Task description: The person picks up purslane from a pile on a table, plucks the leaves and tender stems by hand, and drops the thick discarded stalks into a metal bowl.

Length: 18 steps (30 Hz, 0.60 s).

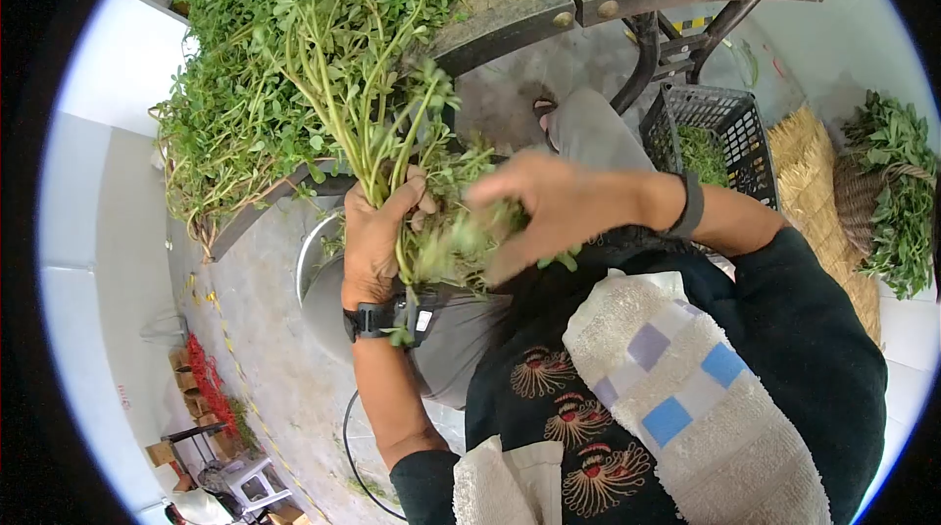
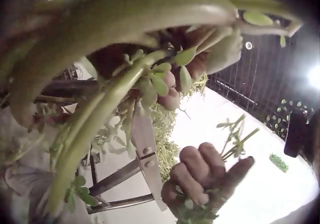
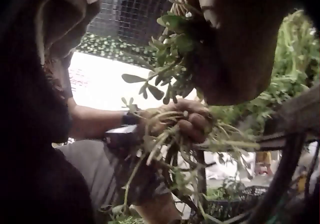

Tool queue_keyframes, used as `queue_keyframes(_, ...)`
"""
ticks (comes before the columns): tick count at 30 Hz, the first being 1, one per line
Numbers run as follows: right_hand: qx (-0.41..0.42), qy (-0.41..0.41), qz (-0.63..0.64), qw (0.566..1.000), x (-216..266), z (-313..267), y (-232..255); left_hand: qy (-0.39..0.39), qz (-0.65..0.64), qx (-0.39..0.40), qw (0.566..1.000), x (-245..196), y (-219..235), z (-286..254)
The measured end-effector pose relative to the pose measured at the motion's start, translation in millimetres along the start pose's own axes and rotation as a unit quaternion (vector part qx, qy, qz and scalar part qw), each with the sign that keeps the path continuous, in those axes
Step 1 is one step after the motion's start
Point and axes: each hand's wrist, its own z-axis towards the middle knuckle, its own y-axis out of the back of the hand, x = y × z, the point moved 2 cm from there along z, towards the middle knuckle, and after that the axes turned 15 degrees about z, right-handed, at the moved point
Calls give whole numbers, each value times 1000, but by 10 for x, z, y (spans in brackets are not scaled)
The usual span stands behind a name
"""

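Note:
A bunch of long green stems (image 1: 338, 113) with small leaves stands up from the left hand (image 1: 374, 236), whose fingers and thumb grip it near the lower ends. Those gripping fingers show in the right wrist view too, the left hand (image 3: 182, 121) having thin stems hanging below it. Close beside it, the right hand (image 1: 559, 206) is blurred, with loose leafy sprigs (image 1: 456, 250) between the two hands. In the left wrist view, the right hand (image 2: 197, 174) has curled fingers round small leafy sprigs (image 2: 195, 211). Thick stems (image 2: 100, 108) cross that view.
A large heap of the same greens (image 1: 235, 64) covers the left of a curved wooden table (image 1: 500, 15). Right of the person's knee stands a black crate (image 1: 755, 152) with greens inside, near a straw bundle (image 1: 823, 201). A metal bowl-like rim (image 1: 306, 250) shows below the table edge.

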Motion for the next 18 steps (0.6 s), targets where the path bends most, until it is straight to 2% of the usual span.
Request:
queue_keyframes(2,-107,-87,-6,990,-139,-120,225,-12,-32,-18,999,-26,-34,-41)
queue_keyframes(3,-106,-89,-5,990,-188,-166,286,-26,-52,23,998,-20,-3,-27)
queue_keyframes(4,-179,-105,126,970,-240,-211,366,-41,-71,64,995,-31,5,-16)
queue_keyframes(5,-248,-118,254,927,-293,-240,431,-35,-93,60,993,-45,-15,-27)
queue_keyframes(10,-288,-102,210,929,-368,-225,521,-9,-130,62,990,0,-9,-60)
queue_keyframes(12,-238,-154,148,947,-495,-215,571,-14,-141,33,989,-44,-41,-94)
queue_keyframes(15,-240,-105,173,949,-567,-169,504,-21,-133,62,989,27,23,-69)
queue_keyframes(18,-229,-116,200,946,-585,-138,471,-22,-125,79,989,22,20,-90)
